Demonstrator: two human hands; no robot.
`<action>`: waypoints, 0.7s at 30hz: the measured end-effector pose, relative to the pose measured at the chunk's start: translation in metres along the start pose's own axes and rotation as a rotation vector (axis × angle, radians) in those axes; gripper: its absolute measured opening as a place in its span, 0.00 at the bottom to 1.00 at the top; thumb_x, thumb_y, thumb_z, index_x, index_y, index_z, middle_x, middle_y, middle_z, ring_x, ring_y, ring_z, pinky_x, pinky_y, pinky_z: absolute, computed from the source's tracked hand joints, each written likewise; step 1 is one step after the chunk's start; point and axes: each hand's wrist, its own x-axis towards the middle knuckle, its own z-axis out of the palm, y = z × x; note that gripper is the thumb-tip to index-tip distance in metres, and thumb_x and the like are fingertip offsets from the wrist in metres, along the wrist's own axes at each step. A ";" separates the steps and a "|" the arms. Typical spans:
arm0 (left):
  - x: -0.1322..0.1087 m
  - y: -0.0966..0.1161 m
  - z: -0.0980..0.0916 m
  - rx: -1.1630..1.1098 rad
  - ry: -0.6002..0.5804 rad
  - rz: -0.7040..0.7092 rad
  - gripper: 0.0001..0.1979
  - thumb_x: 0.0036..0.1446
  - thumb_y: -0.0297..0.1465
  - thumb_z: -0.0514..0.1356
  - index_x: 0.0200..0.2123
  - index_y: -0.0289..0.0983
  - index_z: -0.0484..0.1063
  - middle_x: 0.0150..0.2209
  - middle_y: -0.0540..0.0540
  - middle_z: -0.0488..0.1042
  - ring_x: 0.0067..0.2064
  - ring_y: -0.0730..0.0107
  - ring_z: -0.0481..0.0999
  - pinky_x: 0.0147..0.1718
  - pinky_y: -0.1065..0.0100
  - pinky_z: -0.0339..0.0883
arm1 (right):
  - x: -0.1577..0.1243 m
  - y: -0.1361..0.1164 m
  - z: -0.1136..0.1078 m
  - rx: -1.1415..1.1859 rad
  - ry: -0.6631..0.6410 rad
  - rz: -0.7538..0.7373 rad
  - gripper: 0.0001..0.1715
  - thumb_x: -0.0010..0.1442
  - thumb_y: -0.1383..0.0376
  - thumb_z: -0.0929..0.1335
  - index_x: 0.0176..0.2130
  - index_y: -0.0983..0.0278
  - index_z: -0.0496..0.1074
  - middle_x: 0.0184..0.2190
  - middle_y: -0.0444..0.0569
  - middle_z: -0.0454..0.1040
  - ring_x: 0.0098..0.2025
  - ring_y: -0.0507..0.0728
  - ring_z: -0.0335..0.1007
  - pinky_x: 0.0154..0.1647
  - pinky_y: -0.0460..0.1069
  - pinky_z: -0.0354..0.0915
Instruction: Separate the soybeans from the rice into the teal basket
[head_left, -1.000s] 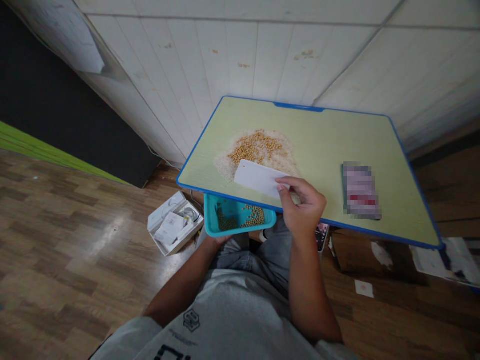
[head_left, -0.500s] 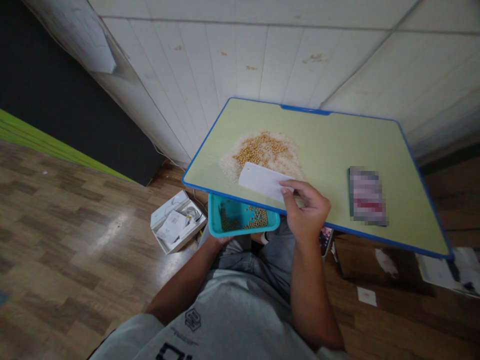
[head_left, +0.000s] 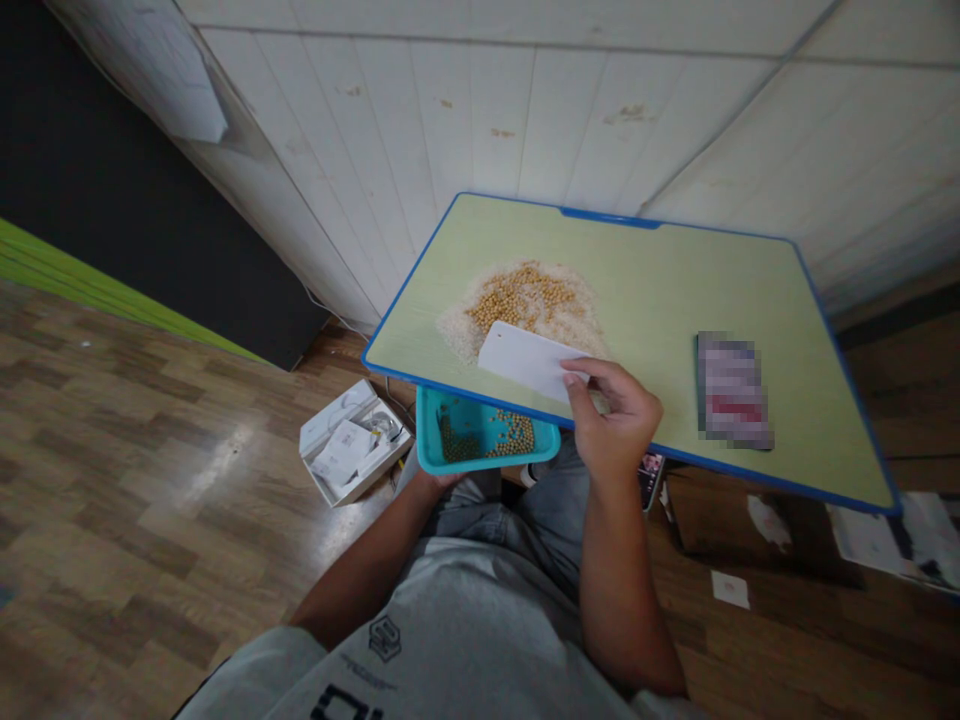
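My right hand (head_left: 615, 420) pinches a white plastic scraper (head_left: 525, 358) between thumb and fingers. The scraper lies low along the near side of a heap of yellow soybeans (head_left: 517, 295) mixed with white rice (head_left: 574, 325). Beneath the table's front edge, my left hand (head_left: 445, 480) holds a turquoise plastic tray (head_left: 486, 463) from below; its fingers are mostly hidden under it. Inside the tray are loose soybeans (head_left: 517, 435) on the right and a darker bean patch on the left.
The heap is on a pale green table (head_left: 675, 290) with a blue rim. A pixelated flat item (head_left: 733, 390) lies on its right. An open white box (head_left: 356, 445) with papers and a cable is on the wooden floor. A white panelled wall (head_left: 487, 110) stands behind.
Both hands, the scraper and the tray keep almost the same position. The view has shifted very slightly.
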 end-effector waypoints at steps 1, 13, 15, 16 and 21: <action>0.000 0.000 -0.001 -0.009 0.012 -0.003 0.49 0.73 0.48 0.53 0.83 0.45 0.25 0.81 0.49 0.57 0.83 0.42 0.53 0.70 0.39 0.76 | 0.000 0.000 0.000 0.000 0.007 0.003 0.06 0.67 0.64 0.75 0.39 0.58 0.86 0.36 0.47 0.89 0.36 0.58 0.84 0.40 0.52 0.76; 0.009 -0.001 -0.012 -0.058 -0.210 -0.007 0.38 0.78 0.46 0.38 0.82 0.44 0.26 0.80 0.41 0.59 0.75 0.41 0.71 0.76 0.28 0.59 | 0.007 0.001 0.002 -0.025 0.010 -0.029 0.07 0.68 0.65 0.73 0.41 0.59 0.86 0.37 0.46 0.89 0.37 0.57 0.85 0.41 0.52 0.78; 0.015 -0.002 -0.019 -0.054 -0.239 -0.017 0.37 0.78 0.46 0.37 0.83 0.42 0.32 0.80 0.40 0.58 0.75 0.41 0.71 0.77 0.27 0.55 | 0.008 0.001 0.004 -0.031 -0.002 -0.024 0.07 0.67 0.65 0.73 0.41 0.58 0.86 0.37 0.46 0.89 0.36 0.57 0.84 0.40 0.52 0.78; 0.020 -0.003 -0.023 -0.054 -0.253 -0.021 0.37 0.78 0.47 0.38 0.83 0.41 0.37 0.80 0.40 0.57 0.76 0.40 0.70 0.77 0.26 0.54 | 0.008 0.001 0.005 -0.030 -0.007 -0.021 0.08 0.67 0.65 0.73 0.41 0.58 0.87 0.37 0.46 0.89 0.36 0.57 0.85 0.41 0.52 0.78; 0.051 -0.013 -0.050 -0.054 -0.350 -0.015 0.37 0.74 0.47 0.52 0.80 0.40 0.56 0.81 0.42 0.59 0.79 0.37 0.64 0.77 0.26 0.53 | 0.008 0.001 0.007 -0.021 -0.034 -0.019 0.09 0.67 0.66 0.73 0.42 0.57 0.87 0.39 0.46 0.90 0.39 0.58 0.86 0.43 0.53 0.80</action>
